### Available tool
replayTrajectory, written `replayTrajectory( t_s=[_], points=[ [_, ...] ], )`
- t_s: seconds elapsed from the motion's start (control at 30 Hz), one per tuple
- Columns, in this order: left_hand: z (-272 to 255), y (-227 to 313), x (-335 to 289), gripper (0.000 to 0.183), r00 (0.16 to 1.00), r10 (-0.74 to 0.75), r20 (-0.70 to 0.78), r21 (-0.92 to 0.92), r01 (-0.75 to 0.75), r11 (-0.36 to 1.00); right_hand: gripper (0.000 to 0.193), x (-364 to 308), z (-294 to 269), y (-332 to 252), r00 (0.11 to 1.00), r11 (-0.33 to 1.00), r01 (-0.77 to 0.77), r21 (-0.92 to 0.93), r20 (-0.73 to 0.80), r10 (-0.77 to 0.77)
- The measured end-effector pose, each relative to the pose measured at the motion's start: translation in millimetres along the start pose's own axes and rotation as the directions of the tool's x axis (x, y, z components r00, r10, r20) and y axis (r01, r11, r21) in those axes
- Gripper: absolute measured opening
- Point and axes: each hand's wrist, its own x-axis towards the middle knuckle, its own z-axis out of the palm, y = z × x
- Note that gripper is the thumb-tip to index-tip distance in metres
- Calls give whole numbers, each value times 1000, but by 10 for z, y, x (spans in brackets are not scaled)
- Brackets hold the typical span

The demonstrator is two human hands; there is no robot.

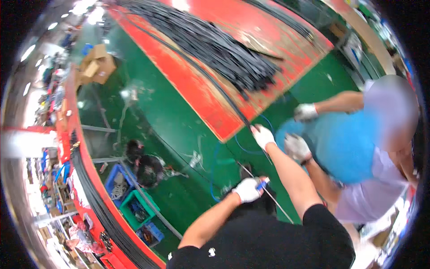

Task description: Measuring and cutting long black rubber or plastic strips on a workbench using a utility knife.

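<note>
A: A long black strip (pixel 230 102) runs along a worn red table (pixel 214 117) and over its edge near a corner. Who has it?

B: The person's white-gloved right hand (pixel 263 136), fingers closed around it just beyond the edge. The left hand (pixel 248 190) grips a small blue-and-white object (pixel 264 183), its kind too blurred to tell.

A: How would the strip handle?

B: Probably light, bendable and hard to break, perhaps slick; its long trailing length likely drags.

A: Best hold?

B: Where it overhangs, I'd judge, well apart from the black bundle (pixel 215 49) lying alongside.
</note>
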Motion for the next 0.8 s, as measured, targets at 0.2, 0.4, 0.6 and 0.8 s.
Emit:
replayTrajectory(
  t_s=[0.2,0.4,0.6,0.8],
  points=[
    [-166,209,113,54,959,-187,213,-81,208,975,37,243,337,375,996,902,-4,433,-79,42],
    [-59,175,367,46,988,-23,152,-67,34,997,32,-16,-213,-298,995,950,77,302,-82,-55],
    [70,400,936,24,992,80,94,-19,-78,997,33,-129,-1027,-699,988,925,155,348,-55,-144],
    [24,495,1045,19,992,11,129,-145,8,989,35,-592,-1637,-1456,992,881,115,460,-12,-123]
  ],
)
